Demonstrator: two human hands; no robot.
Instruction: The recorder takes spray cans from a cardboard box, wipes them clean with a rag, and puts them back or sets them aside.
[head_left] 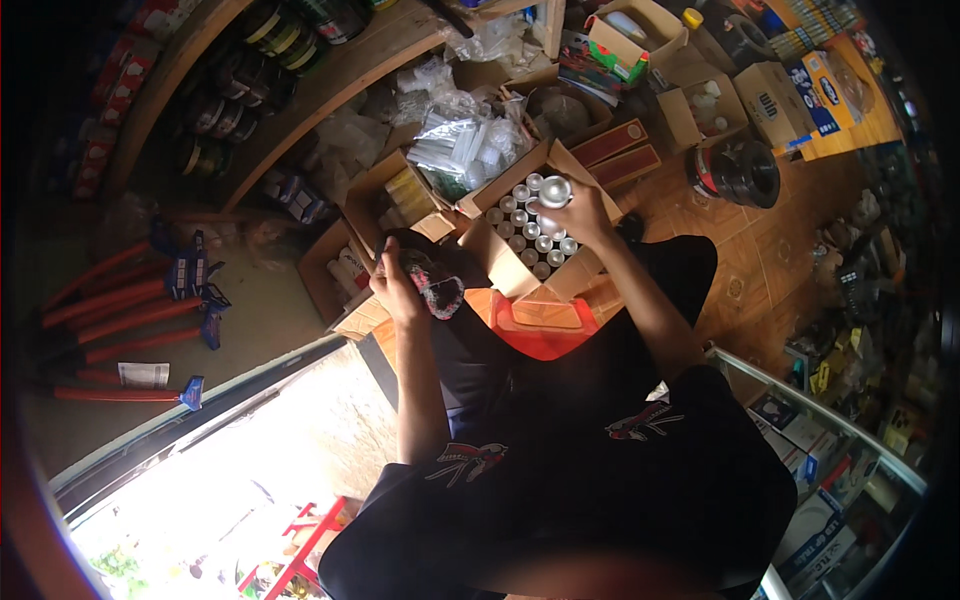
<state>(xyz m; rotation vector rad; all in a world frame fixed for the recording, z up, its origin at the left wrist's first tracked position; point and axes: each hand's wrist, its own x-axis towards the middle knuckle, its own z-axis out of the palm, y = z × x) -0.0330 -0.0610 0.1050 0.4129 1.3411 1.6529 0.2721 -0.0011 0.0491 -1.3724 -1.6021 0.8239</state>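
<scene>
Gripping a small silver can (555, 190) by its body, the right hand (580, 212) has its fingers closed around it, the can's round shiny end facing up toward the camera. The can sits at the upper left of the hand, raised just above an open cardboard box (497, 262) whose inside is packed with rows of more silver cans (530, 238) standing upright, their round tops showing. The held can hangs over the far end of those rows, close to them; whether it touches them cannot be told.

The left hand (398, 285) is off to the left of the box, well apart from the can, fingers curled onto a dark patterned cloth (432, 285) that lies beside the box's near left flap. How firmly it grips cannot be told.

Below the box stands a red plastic stool (540, 328), partly hidden by the person's dark clothing. Beyond the box lies another open carton holding clear plastic packets (462, 145), and a black coil of cable (735, 172) rests on the tiled floor to the right. Far left, red long-handled bolt cutters (125, 310) lie in a row.
</scene>
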